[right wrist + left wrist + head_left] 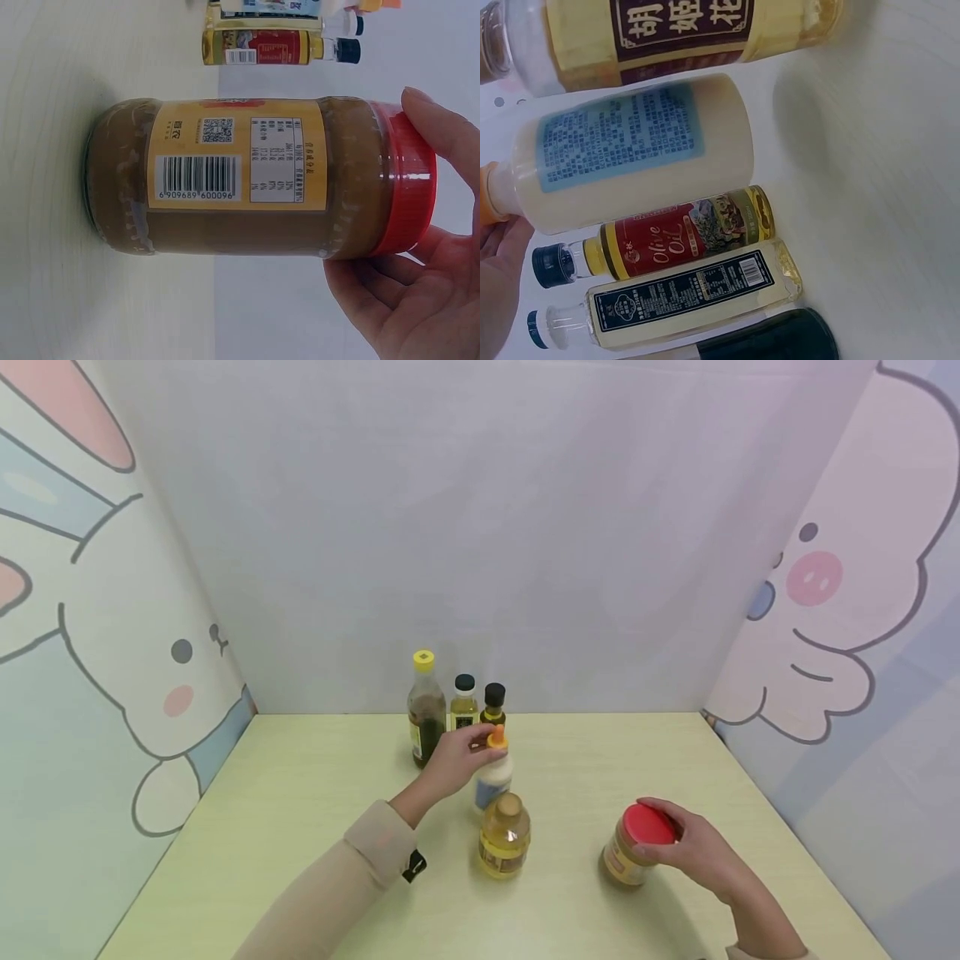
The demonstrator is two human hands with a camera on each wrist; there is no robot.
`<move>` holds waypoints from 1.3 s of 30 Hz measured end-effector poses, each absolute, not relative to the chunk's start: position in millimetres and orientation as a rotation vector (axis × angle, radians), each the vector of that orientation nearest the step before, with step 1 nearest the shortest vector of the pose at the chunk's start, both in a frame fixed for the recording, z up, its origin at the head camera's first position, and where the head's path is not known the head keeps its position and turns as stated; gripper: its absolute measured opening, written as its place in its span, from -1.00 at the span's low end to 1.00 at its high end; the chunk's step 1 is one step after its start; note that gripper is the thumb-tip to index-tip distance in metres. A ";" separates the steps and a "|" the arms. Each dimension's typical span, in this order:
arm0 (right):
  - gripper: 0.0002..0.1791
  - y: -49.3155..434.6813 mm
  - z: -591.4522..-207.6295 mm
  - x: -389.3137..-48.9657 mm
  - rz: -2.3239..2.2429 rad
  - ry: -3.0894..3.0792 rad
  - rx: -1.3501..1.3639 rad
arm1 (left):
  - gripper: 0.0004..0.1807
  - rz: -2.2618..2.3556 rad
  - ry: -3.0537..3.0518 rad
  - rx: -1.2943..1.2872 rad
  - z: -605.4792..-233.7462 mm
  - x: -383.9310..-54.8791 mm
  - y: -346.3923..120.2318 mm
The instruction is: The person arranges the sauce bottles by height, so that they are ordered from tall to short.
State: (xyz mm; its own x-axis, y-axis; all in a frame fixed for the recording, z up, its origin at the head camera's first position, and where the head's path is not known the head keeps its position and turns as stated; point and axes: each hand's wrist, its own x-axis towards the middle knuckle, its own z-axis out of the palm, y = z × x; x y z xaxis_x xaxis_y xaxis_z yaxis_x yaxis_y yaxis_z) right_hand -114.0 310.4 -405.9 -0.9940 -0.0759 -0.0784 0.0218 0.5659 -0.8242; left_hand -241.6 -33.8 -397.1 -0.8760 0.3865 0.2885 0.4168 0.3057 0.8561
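My left hand (456,760) pinches the orange-tipped neck of a white squeeze bottle (495,774). In the left wrist view, the bottle's blue printed label (622,137) faces the camera, and only part of the hand shows beside its orange cap (487,193). To the right, my right hand (699,853) grips a peanut butter jar (621,858) around its red lid (648,824), thumb on one side and fingers on the other. The right wrist view shows the jar's barcode (196,178) and brown contents, with its base close to the table.
Close in front of the squeeze bottle stands a round cooking oil bottle (505,839). Behind are a yellow-capped dark bottle (427,718), a clear oil bottle (464,710) and an olive oil bottle (686,236). Cartoon-printed cloth walls (480,543) enclose the table (300,793).
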 end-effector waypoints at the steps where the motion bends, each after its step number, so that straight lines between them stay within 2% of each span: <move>1: -0.19 310.4 -405.8 -114.0 -1.416 2.685 -0.045 | -0.58 -1.658 -2.522 -0.773 -396.8 -242.7 -31.9; 22: -0.20 309.7 -407.7 -113.2 -1.461 2.669 -0.055 | -0.57 -1.641 -2.618 -0.771 -400.2 -263.5 1.2; 32: -0.21 310.0 -408.3 -112.3 -1.450 2.675 -0.039 | -0.55 -1.602 -2.572 -0.880 -399.5 -271.3 15.2; 39: -0.21 308.8 -407.6 -112.8 -1.471 2.670 -0.044 | -0.55 -1.601 -2.582 -0.834 -403.9 -280.6 24.0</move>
